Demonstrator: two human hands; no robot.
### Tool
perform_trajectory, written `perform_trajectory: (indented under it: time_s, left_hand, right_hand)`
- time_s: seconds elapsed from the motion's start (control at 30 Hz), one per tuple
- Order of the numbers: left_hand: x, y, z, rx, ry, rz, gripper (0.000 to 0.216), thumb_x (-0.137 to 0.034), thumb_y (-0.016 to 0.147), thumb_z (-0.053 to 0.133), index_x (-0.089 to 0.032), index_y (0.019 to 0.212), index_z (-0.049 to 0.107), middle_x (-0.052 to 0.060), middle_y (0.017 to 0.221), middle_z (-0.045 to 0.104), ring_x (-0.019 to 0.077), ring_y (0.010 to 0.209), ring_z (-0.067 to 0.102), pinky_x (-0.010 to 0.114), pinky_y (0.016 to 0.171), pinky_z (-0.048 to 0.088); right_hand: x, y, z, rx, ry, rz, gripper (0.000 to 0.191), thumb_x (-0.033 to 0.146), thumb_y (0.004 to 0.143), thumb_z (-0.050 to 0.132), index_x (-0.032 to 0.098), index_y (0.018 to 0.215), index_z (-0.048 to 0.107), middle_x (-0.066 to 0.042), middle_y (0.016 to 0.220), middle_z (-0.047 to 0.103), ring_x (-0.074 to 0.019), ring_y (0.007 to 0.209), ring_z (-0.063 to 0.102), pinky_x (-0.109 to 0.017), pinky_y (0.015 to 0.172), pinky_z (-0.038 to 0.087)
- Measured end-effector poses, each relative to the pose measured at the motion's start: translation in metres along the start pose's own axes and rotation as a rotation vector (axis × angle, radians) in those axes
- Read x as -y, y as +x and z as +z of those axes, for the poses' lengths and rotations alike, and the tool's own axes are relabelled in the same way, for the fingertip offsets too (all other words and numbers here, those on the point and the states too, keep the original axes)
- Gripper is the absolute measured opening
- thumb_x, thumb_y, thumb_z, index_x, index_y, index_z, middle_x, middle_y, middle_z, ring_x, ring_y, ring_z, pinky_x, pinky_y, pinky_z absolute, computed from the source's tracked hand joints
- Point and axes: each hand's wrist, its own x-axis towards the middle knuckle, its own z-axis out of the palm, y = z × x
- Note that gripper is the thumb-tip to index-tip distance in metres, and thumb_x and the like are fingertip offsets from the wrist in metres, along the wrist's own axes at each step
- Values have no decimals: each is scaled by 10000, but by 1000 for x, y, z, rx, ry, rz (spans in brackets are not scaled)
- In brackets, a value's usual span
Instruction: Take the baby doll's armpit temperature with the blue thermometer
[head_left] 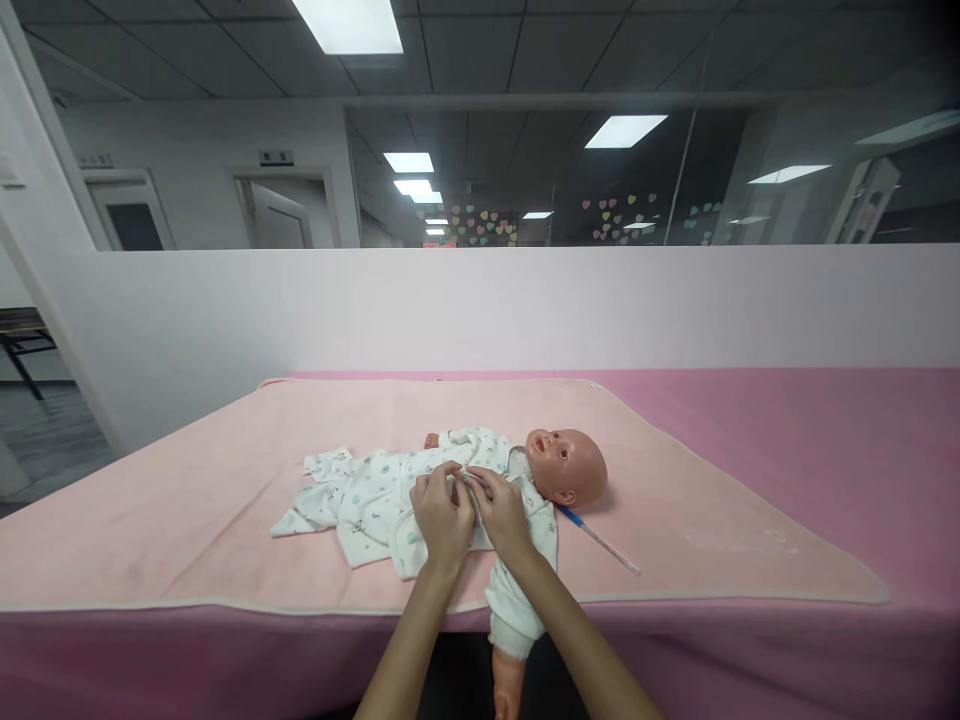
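Note:
A baby doll (574,465) lies on its back with its head to the right, in a white printed baby outfit (375,490). At the doll's chest, my left hand (441,512) pinches the front of the outfit with thumb and fingertips. My right hand (501,510) is closed beside it, pinching the same part of the cloth. A small white bit, perhaps a tie or snap, shows between the fingertips; its kind cannot be made out. One sleeved doll arm (514,612) hangs over the table's front edge, under my right forearm.
A pink pad (202,480) lies beneath the doll on the pink-covered table (840,450). Near the doll's head is a thin blue and clear stick (600,541). A white half wall (562,310) with glass above stands behind the table.

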Motion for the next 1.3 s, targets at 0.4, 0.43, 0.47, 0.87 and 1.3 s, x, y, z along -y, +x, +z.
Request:
perform_trajectory:
  time_s: [0.4, 0.43, 0.47, 0.87, 1.3]
  left_hand:
    - [3, -2, 0, 49, 24, 17, 109, -162, 791, 411, -183, 853, 499, 44, 836, 574, 210, 802, 473, 354, 734, 344]
    - [2, -3, -1, 48, 18, 13, 108, -166, 792, 413, -184, 848, 504, 46, 823, 570, 213, 800, 474, 356, 730, 343]
    - [2, -4, -2, 46, 11, 5, 102, -171, 793, 420, -186, 841, 509, 46, 808, 566, 213, 792, 474, 358, 725, 343]
    - [1, -14, 0, 3, -77, -79, 235, -94, 814, 326, -190, 748, 530, 61, 750, 549, 194, 745, 459, 343, 723, 312]
    - [7, -16, 4, 4, -71, -58, 258, -64, 781, 345, -204, 765, 562, 53, 759, 565, 206, 770, 471, 351, 752, 303]
  right_hand:
    - [8, 0, -4, 13, -44, -45, 254, 181, 795, 421, 186, 896, 654, -50, 880, 678, -165, 792, 618, -270, 719, 472]
    - [9, -2, -4, 13, -45, -41, 253, 197, 803, 416, 186, 896, 651, -53, 884, 678, -170, 799, 620, -275, 719, 473]
    - [9, -3, -4, 12, -43, -38, 254, 211, 809, 411, 187, 894, 649, -57, 889, 678, -177, 810, 621, -281, 724, 474]
    - [-10, -8, 7, 13, 23, -25, 273, 339, 782, 416, 232, 852, 657, -46, 877, 693, -181, 778, 651, -270, 670, 525]
    - [-9, -9, 10, -38, -30, -88, 251, 322, 732, 427, 282, 786, 668, -44, 783, 686, -223, 712, 650, -331, 636, 544]
